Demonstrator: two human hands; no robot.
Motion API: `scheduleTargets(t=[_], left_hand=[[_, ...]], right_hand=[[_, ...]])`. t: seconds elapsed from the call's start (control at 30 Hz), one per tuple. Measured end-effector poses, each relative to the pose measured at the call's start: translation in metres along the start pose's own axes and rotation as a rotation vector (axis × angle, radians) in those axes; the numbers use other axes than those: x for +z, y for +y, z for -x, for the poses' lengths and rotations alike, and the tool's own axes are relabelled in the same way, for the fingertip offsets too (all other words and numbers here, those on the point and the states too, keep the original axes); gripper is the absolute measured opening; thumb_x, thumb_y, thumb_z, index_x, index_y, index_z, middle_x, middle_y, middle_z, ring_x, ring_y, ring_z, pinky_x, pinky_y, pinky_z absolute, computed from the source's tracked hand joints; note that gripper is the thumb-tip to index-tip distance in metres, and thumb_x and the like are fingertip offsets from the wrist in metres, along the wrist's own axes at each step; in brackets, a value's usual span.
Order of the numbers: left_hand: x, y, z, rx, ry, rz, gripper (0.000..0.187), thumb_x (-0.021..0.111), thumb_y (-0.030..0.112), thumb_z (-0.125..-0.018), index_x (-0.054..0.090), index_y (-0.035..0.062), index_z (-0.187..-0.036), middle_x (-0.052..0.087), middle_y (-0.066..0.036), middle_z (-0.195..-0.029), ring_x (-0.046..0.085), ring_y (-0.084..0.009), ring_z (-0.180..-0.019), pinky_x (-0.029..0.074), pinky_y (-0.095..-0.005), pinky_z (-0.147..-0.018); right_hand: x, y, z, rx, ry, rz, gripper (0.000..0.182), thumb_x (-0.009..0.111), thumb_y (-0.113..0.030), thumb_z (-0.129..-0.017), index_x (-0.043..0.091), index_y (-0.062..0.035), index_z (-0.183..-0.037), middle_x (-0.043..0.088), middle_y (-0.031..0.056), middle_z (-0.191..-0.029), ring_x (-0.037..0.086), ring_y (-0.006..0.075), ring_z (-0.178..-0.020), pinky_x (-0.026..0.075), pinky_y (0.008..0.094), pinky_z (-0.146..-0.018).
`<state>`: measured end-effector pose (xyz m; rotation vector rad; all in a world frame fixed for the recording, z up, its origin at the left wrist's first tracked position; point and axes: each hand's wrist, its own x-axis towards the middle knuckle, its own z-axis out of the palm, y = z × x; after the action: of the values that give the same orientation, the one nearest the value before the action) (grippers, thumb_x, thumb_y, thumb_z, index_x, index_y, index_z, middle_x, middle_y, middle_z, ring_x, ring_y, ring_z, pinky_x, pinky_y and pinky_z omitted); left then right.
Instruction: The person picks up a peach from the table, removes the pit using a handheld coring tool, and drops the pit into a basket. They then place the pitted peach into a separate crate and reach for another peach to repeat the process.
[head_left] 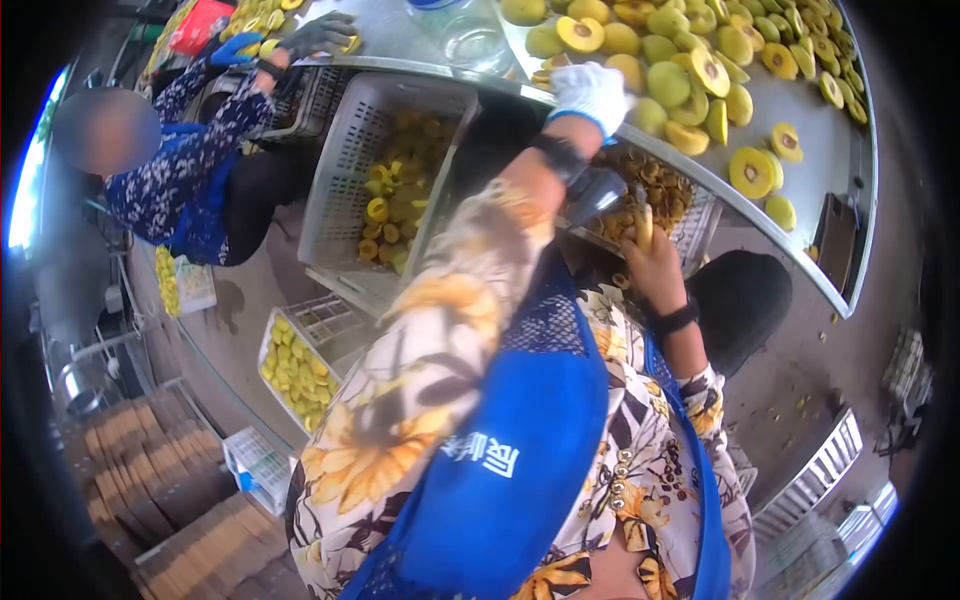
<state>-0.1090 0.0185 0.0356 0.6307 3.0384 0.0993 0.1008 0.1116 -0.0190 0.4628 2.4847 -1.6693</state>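
My left hand (590, 98), in a white knit glove, is at the near edge of the metal table (760, 215), beside halved yellow-green peaches (665, 85). Its fingers look curled, and what they hold is hidden behind the glove. Lower down, my bare right hand (655, 268) is wrapped round a tool with a pale yellow handle (644, 225). The tool points upward in front of a crate of brown peach stones (660, 195); its tip is too small to make out. Some cut peaches show brown stones inside.
A grey crate (335, 180) holding yellow fruit pieces stands left of my arm. A white crate of peaches (300, 365) sits on the floor. At upper left a co-worker's gloved hands (315, 38) are over the table. A clear container (470, 40) and a phone (832, 240) lie on it.
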Motion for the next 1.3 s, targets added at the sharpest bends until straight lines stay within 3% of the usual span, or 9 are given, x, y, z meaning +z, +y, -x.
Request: scheduleTargets(t=[0.23,0.37,0.4,0.47,0.73,0.87,1.07,1.17,1.3], left_hand=[[0.022,-0.035,-0.032,0.127,0.047,0.426,0.040,0.068,0.040,-0.066,0.066,0.0074,-0.090,0.064,-0.015,-0.089,0.062,-0.0317,-0.079,0.049,-0.0401,-0.074],[-0.017,-0.036,0.028,-0.078,0.107,1.726,0.033,0.055,0.030,-0.084,0.057,0.0014,-0.101,0.062,-0.012,-0.081,0.061,-0.0232,-0.065,0.044,-0.0275,-0.046],[-0.027,-0.032,0.034,-0.322,-0.138,2.140,0.035,0.047,0.035,-0.089,0.050,0.0046,-0.106,0.060,-0.013,-0.087,0.061,-0.0265,-0.068,0.042,-0.0289,-0.044],[-0.032,-0.028,0.058,-0.259,-0.274,2.291,0.040,0.041,0.044,-0.090,0.049,0.0102,-0.109,0.060,-0.012,-0.097,0.062,-0.0244,-0.080,0.043,-0.0273,-0.048],[-0.016,0.013,0.085,-0.450,-0.159,2.028,0.053,0.043,0.055,-0.087,0.052,0.0053,-0.102,0.060,-0.010,-0.086,0.059,-0.0170,-0.070,0.046,-0.0274,-0.052],[-0.014,0.012,0.081,-0.256,-0.280,1.815,0.067,0.037,0.061,-0.086,0.054,-0.0004,-0.107,0.061,-0.012,-0.096,0.059,-0.0177,-0.083,0.049,-0.0283,-0.069],[-0.043,0.020,0.083,-0.075,-0.541,1.481,0.073,0.017,0.058,-0.091,0.054,0.0012,-0.117,0.058,-0.010,-0.108,0.055,-0.0150,-0.095,0.044,-0.0262,-0.084],[-0.031,0.024,0.093,-0.129,-0.455,1.947,0.068,0.032,0.057,-0.090,0.051,-0.0018,-0.118,0.054,-0.011,-0.114,0.051,-0.0167,-0.103,0.042,-0.0279,-0.088],[-0.009,0.043,0.109,-0.073,0.005,1.782,0.045,0.034,0.036,-0.096,0.051,-0.0012,-0.114,0.056,-0.010,-0.107,0.053,-0.0152,-0.097,0.044,-0.0263,-0.084]], right_hand=[[-0.005,-0.010,0.008,-0.024,0.078,-0.041,0.025,0.061,-0.018,-0.078,0.056,-0.0007,-0.096,0.060,0.0149,-0.079,0.059,0.0231,-0.071,0.046,0.0335,-0.067],[-0.016,-0.046,0.009,-0.098,0.145,0.055,0.023,0.060,-0.020,-0.079,0.054,-0.0018,-0.093,0.060,0.0190,-0.079,0.060,0.0307,-0.074,0.046,0.0385,-0.062],[-0.018,-0.053,0.008,-0.103,0.140,0.101,0.023,0.060,-0.020,-0.080,0.054,-0.0021,-0.092,0.060,0.0201,-0.079,0.061,0.0324,-0.076,0.046,0.0401,-0.061],[-0.018,-0.065,0.004,-0.112,0.139,0.106,0.025,0.059,-0.019,-0.079,0.052,-0.0019,-0.096,0.058,0.0232,-0.077,0.057,0.0398,-0.075,0.045,0.0413,-0.062],[-0.017,-0.089,-0.002,-0.098,0.079,0.333,0.027,0.058,-0.020,-0.079,0.048,-0.0038,-0.098,0.057,0.0262,-0.073,0.055,0.0447,-0.074,0.043,0.0487,-0.061],[-0.026,-0.092,-0.003,-0.078,0.292,0.226,0.031,0.061,-0.024,-0.079,0.051,-0.0044,-0.100,0.059,0.0253,-0.076,0.056,0.0447,-0.075,0.045,0.0455,-0.062],[-0.036,-0.065,-0.020,-0.170,0.199,-0.024,0.051,0.066,-0.031,-0.076,0.050,-0.0040,-0.115,0.063,0.0203,-0.091,0.062,0.0342,-0.083,0.048,0.0371,-0.070],[-0.036,-0.064,-0.026,-0.057,0.205,-0.317,0.049,0.067,-0.030,-0.076,0.051,-0.0009,-0.112,0.063,0.0189,-0.090,0.062,0.0290,-0.084,0.048,0.0345,-0.072],[-0.023,-0.065,-0.027,0.133,0.238,-0.639,0.047,0.066,-0.031,-0.076,0.052,-0.0003,-0.109,0.063,0.0196,-0.089,0.062,0.0301,-0.082,0.048,0.0359,-0.072]])
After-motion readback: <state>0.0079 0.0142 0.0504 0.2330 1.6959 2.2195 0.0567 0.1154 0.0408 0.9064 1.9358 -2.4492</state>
